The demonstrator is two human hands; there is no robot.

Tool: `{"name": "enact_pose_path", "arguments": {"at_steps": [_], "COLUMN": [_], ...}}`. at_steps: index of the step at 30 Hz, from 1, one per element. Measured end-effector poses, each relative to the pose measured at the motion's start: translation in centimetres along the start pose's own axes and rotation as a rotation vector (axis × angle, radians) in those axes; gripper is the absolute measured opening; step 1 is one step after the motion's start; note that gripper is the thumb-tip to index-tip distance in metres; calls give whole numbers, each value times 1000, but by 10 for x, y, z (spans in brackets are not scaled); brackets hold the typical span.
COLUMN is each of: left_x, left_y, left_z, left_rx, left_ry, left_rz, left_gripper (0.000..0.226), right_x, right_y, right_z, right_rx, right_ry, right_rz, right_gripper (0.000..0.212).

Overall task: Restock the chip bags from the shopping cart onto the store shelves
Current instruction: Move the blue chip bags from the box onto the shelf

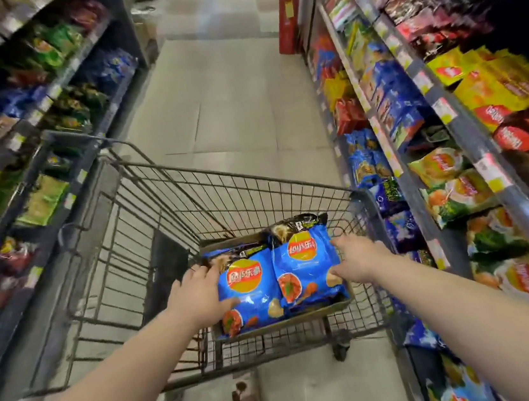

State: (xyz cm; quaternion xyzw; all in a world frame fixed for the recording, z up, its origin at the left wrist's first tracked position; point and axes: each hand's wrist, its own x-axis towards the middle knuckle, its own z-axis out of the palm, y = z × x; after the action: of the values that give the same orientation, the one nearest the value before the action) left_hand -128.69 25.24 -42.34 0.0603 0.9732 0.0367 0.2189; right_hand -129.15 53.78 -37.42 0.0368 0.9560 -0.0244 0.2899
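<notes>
Two blue chip bags lie side by side in the shopping cart [162, 193], inside a low cardboard tray [282, 326] at the near end. My left hand [197, 291] grips the left bag [250, 288] at its left edge, thumb on the front. My right hand [357, 260] grips the right bag [305, 268] at its right edge. Both arms reach forward into the cart. More bags may lie under these two, but I cannot tell.
Store shelves [467, 128] packed with chip bags and boxes run along the right, close to the cart. Snack shelves [29, 116] line the left side. The tiled aisle floor [228, 104] stretches ahead. A red stand [287, 14] is at the far right end. My feet show below the cart.
</notes>
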Motion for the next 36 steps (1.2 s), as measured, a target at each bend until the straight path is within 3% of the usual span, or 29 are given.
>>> {"name": "enact_pose_path", "arguments": {"at_steps": [8, 16, 23, 31, 36], "left_x": [72, 123, 159, 169, 176], "left_y": [-31, -47, -53, -47, -33], "left_z": [35, 73, 140, 172, 175], "left_rx": [-173, -613, -1020, -1289, -1392], "left_ry": [-195, -355, -397, -420, -406], "left_rz": [-42, -207, -465, -731, -791], "left_gripper": [88, 70, 101, 85, 55], "right_x": [75, 128, 183, 226, 234], "right_y": [-10, -3, 21, 40, 46], "right_z": [17, 50, 79, 112, 119], "right_rx": [46, 263, 486, 664, 735], "right_ry": [-122, -222, -165, -144, -119], "right_rz": [31, 157, 286, 408, 417], "right_gripper": [66, 72, 66, 66, 60]}}
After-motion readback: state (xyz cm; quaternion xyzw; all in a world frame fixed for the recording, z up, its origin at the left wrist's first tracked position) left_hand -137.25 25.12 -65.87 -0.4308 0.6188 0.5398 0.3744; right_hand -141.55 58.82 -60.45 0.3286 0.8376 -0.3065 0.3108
